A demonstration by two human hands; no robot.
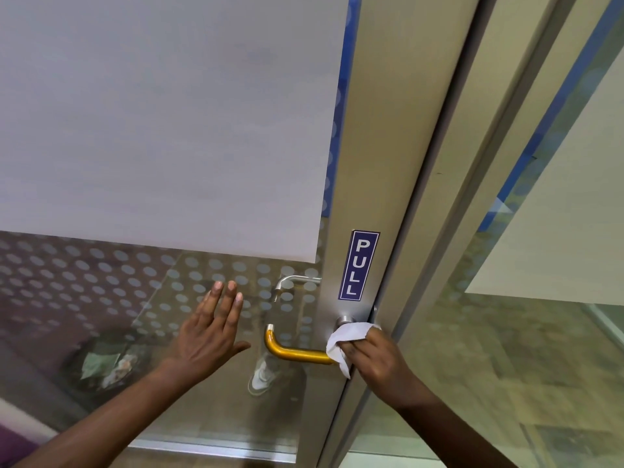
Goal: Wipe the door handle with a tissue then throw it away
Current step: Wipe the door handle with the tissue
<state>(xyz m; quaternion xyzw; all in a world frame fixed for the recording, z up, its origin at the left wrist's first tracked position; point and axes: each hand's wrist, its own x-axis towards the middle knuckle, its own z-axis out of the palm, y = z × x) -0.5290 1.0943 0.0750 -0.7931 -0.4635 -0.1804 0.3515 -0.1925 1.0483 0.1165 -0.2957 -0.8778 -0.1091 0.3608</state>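
A gold-coloured lever door handle [293, 351] sticks out to the left from the metal door stile, its tip bent upward. My right hand [378, 358] grips a crumpled white tissue [344, 341] and presses it around the handle's right end, next to the round silver base [345, 320]. My left hand [211, 332] lies flat on the glass door panel, fingers spread, just left of the handle and not touching it.
A blue PULL sticker [358, 265] sits on the stile above the handle. The glass door [101, 282] has a dotted film and a frosted upper part. A second silver handle [293, 282] shows through the glass. A dark bin with waste [104, 363] is visible through the glass at lower left.
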